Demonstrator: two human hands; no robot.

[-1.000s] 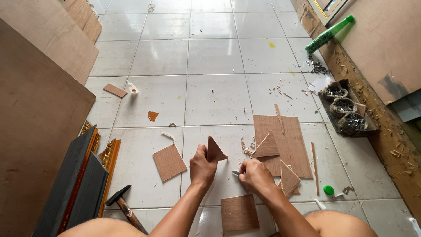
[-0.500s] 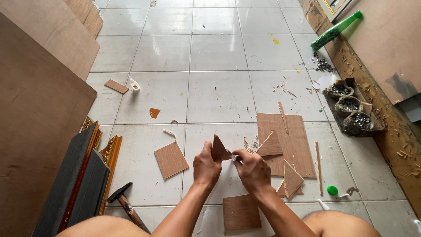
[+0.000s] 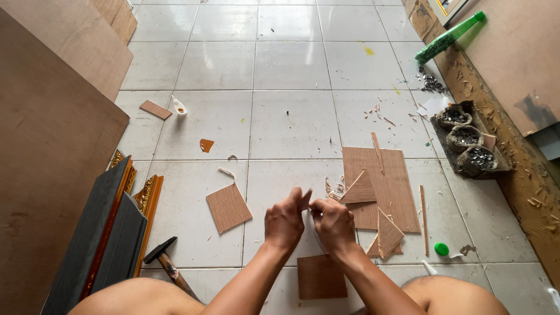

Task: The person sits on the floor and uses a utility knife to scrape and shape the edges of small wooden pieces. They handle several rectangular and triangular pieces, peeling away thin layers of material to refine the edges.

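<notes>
both hands meet above the white tiled floor (image 3: 280,122), just in front of the knees. the left hand (image 3: 284,220) and the right hand (image 3: 333,223) are closed toward each other, fingertips touching at a narrow pinch; whatever is nipped between them is edge-on and hidden by the fingers, so what they hold cannot be told for certain. it looks no bigger than a thin scrap of board.

nearest pieces: a triangular offcut (image 3: 359,189) lying on a larger rectangular board (image 3: 389,186), a second triangle (image 3: 387,233) leaning just right of the right hand, a square panel (image 3: 228,206) to the left, and another panel (image 3: 319,276) between the forearms. a hammer (image 3: 165,260) lies by the left knee, beside stacked frame mouldings (image 3: 116,233). small pots of nails (image 3: 466,140) sit in a tray well off to the right; a green cap (image 3: 441,249) rests near the board.

judged from the offcuts, the stock is light, thin and stiff, likely to snap or splinter at its corners; it is best gripped along the flat faces near an edge, not at the tips.
</notes>
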